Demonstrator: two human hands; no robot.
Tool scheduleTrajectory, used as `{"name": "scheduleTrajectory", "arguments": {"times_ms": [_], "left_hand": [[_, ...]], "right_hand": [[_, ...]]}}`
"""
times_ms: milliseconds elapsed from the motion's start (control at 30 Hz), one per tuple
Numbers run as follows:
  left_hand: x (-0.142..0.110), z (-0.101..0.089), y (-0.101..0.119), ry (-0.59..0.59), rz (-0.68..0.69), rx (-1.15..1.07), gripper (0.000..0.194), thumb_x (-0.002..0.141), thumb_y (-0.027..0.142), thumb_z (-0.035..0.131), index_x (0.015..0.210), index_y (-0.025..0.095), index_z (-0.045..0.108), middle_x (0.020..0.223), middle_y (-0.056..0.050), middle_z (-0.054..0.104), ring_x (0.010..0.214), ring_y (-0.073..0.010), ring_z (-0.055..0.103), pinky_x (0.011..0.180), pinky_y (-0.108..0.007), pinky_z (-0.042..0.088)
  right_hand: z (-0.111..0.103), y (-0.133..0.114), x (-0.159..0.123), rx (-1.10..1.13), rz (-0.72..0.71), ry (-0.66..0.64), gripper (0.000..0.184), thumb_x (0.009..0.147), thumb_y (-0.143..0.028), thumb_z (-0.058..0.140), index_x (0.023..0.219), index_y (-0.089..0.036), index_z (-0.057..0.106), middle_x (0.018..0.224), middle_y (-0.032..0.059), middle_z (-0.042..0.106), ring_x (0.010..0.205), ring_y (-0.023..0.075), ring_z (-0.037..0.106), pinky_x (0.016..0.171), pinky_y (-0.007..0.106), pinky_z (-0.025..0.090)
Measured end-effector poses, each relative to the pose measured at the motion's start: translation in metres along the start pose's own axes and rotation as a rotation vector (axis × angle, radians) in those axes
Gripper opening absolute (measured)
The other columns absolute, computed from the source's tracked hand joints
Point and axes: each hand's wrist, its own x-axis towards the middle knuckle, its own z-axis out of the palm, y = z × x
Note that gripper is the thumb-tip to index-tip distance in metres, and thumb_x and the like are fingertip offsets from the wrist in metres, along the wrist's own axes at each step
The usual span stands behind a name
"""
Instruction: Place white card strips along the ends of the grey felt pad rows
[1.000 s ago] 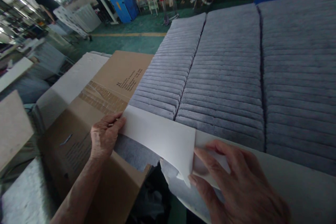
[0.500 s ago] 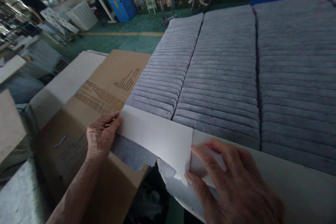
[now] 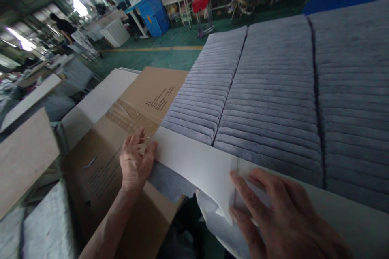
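A smooth white strip (image 3: 194, 160) lies along the near edge of several overlapping rows of grey felt-like pieces (image 3: 270, 97). My left hand (image 3: 136, 160) is at the strip's left end, thumb against its edge and fingers loosely spread over the cardboard. At the other end, my right hand (image 3: 273, 210) has its fingers apart, the index fingertip resting on the strip and the thumb by its lower corner. Another white strip (image 3: 343, 214) runs on to the right, partly under my right hand. Grey material (image 3: 170, 180) shows below the strip.
Flattened brown cardboard (image 3: 127, 129) with print and tape lies to the left. Pale boards (image 3: 27, 158) stand further left. Beyond the green floor (image 3: 130, 60) are a blue cabinet (image 3: 154, 14), a stool with a red cover (image 3: 201, 2) and people at benches.
The view has tilted up and shifted left. My left hand's fingers have loosened and spread from the strip's end. My right index finger now lies further onto the strip.
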Motion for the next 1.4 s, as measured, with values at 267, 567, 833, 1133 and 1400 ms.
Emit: {"name": "scheduleTrajectory", "arguments": {"times_ms": [267,567,833,1133,1400], "left_hand": [[-0.06,-0.017,0.06,-0.127,0.623,0.005,0.036,0.08,0.02,0.056,0.115,0.022,0.055,0.115,-0.009,0.058,0.105,-0.0226,0.055,0.09,-0.038,0.043],[-0.108,-0.011,0.081,-0.215,0.725,-0.071,0.051,0.085,0.035,0.048,0.133,0.019,0.04,0.125,-0.012,0.054,0.123,-0.0265,0.043,0.097,-0.045,0.042],[-0.111,-0.004,0.085,-0.248,0.836,-0.023,0.043,0.082,0.022,0.051,0.124,0.011,0.049,0.124,-0.014,0.055,0.122,-0.0268,0.043,0.102,-0.047,0.035],[-0.121,-0.012,0.096,-0.242,0.485,-0.28,0.032,0.082,0.015,0.053,0.113,0.02,0.058,0.12,-0.008,0.056,0.113,-0.0218,0.051,0.098,-0.04,0.038],[-0.183,-0.014,0.111,-0.144,-1.036,-0.903,0.034,0.058,0.043,0.076,0.065,0.017,0.055,0.058,0.004,0.053,0.055,-0.0097,0.051,0.051,-0.021,0.039]], "right_hand": [[-0.007,-0.004,0.003,0.016,0.038,-0.043,0.034,0.087,-0.028,0.039,0.111,-0.014,0.06,0.105,0.012,0.053,0.093,0.0248,0.05,0.066,0.035,0.049],[-0.005,-0.005,-0.001,0.05,0.063,-0.041,0.034,0.087,-0.026,0.04,0.112,-0.013,0.059,0.107,0.0127,0.052,0.095,0.027,0.049,0.066,0.037,0.049],[-0.007,-0.01,0.002,0.064,0.134,-0.048,0.036,0.082,-0.011,0.04,0.11,-0.016,0.062,0.107,0.0102,0.056,0.094,0.0251,0.05,0.066,0.035,0.047],[-0.011,-0.013,0.002,0.109,0.186,-0.172,0.039,0.081,-0.01,0.044,0.116,-0.017,0.058,0.109,0.0089,0.054,0.095,0.0251,0.046,0.07,0.037,0.045],[-0.013,-0.01,0.003,0.102,0.176,-0.178,0.037,0.081,-0.011,0.045,0.115,-0.018,0.058,0.109,0.0075,0.053,0.095,0.0245,0.043,0.066,0.035,0.041]]}}
